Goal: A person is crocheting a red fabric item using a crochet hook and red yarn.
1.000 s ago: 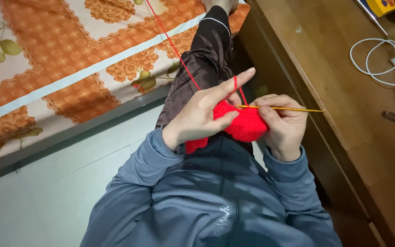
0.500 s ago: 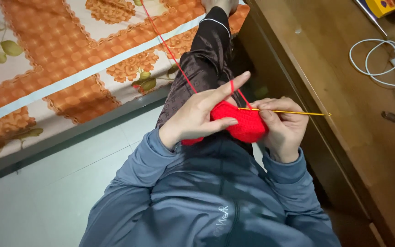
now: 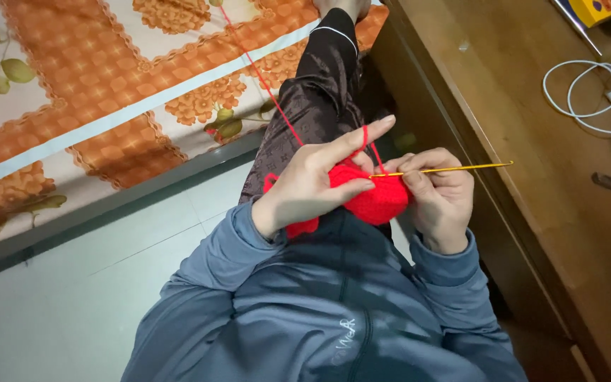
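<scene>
Seen from the head camera, the bed [image 3: 107,92] with its orange patterned cover is filling the 10 o'clock part of the view, and the wooden desk [image 3: 532,141] is running down the 3 o'clock side, carrying a coiled white cable [image 3: 581,92] near 2 o'clock. The person in a blue-grey jacket [image 3: 319,318] is sitting between them, one leg in dark trousers [image 3: 319,92] stretched toward 12 o'clock.

Compared with a second ago, the hands are sitting slightly lower and the left forefinger is lying a little flatter; the hook's angle is barely changing, which suggests the same stitch-by-stitch work is carrying on.

The left hand [image 3: 312,184] is pinching the red crochet piece [image 3: 373,198] between thumb and lower fingers, its forefinger raised with the red yarn [image 3: 263,81] looped over it and running off toward 11 o'clock. The right hand [image 3: 436,194] is closing its grip around the yellow crochet hook [image 3: 447,169], whose shaft is pointing to 3 o'clock while its tip is meeting the red piece, at 9 o'clock from that grip.
</scene>
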